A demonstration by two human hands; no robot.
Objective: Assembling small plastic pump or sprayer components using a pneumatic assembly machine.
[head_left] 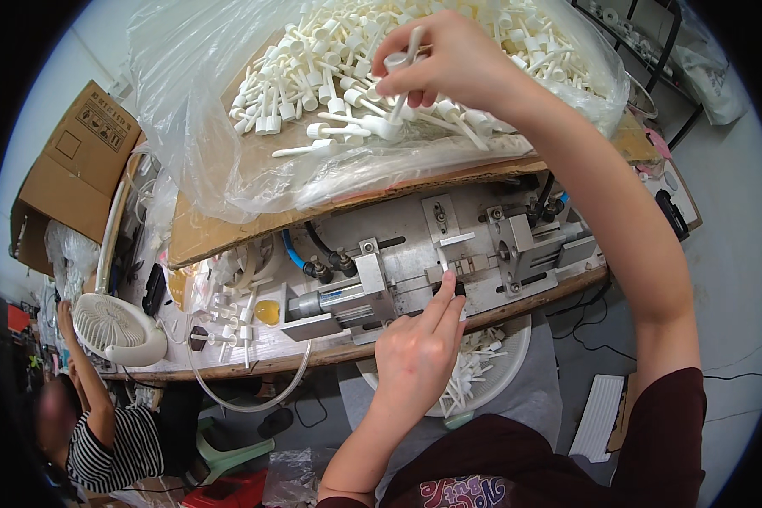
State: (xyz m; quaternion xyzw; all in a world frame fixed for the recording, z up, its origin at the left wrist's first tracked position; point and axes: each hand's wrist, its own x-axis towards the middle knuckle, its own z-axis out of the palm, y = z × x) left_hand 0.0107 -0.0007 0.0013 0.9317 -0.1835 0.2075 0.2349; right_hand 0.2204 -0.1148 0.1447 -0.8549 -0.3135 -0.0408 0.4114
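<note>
My right hand (453, 63) is raised over the pile, its fingers closed on a white plastic scoop (415, 42) with a small cup and a stick handle. Below it lies a large heap of similar white scoops (347, 51) on clear plastic sheeting. At the metal fixture (474, 264) in the middle of the bench, my left hand (419, 347) has its index finger stretched forward. The fingertip touches a small white piece (442, 256) on the fixture; its far part is narrow like a handle. The other left fingers are partly hidden.
Pneumatic cylinders (334, 300) flank the fixture. A cardboard sheet (220, 233) overhangs the bench behind. A white basket of scoops (512, 347) sits below the front edge. A white fan (118, 330) stands left, near another person in a striped shirt (118, 449).
</note>
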